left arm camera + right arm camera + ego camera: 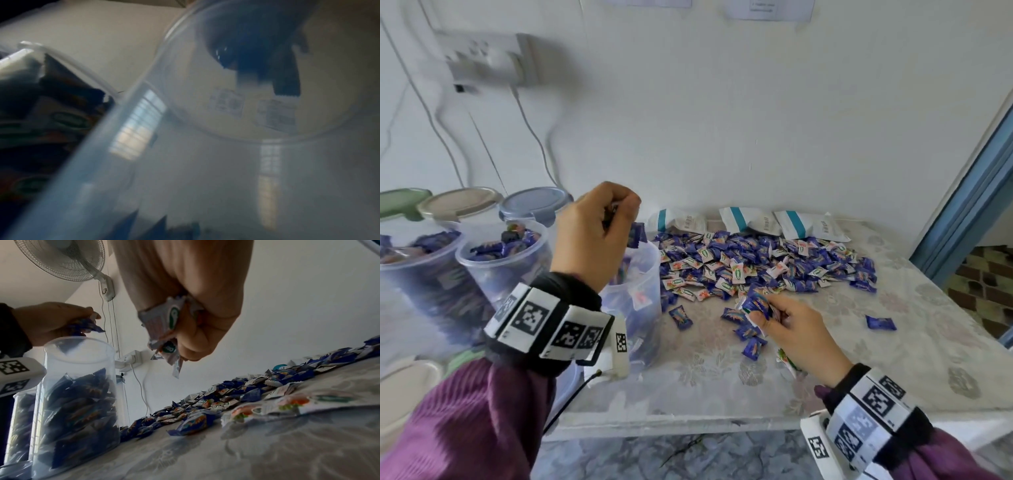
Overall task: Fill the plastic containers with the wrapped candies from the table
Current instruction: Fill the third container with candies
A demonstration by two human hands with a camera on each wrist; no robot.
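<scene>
A heap of blue and white wrapped candies (756, 263) lies on the table. My left hand (599, 229) hovers over the open clear container (643, 274), fingers curled round several blue candies (86, 326), one dangling at the rim. The container (76, 402) is more than half full. My right hand (784, 322) is just above the table near the pile's front edge and grips a bunch of candies (166, 331). The left wrist view shows only the blurred container wall (185, 146) from close up.
Two more clear containers (503, 253) full of candies stand left of the open one, with lids (462, 202) behind them. White packets (750, 219) lie against the wall. The table edge (688, 421) is near me. A doorway (983, 274) opens at right.
</scene>
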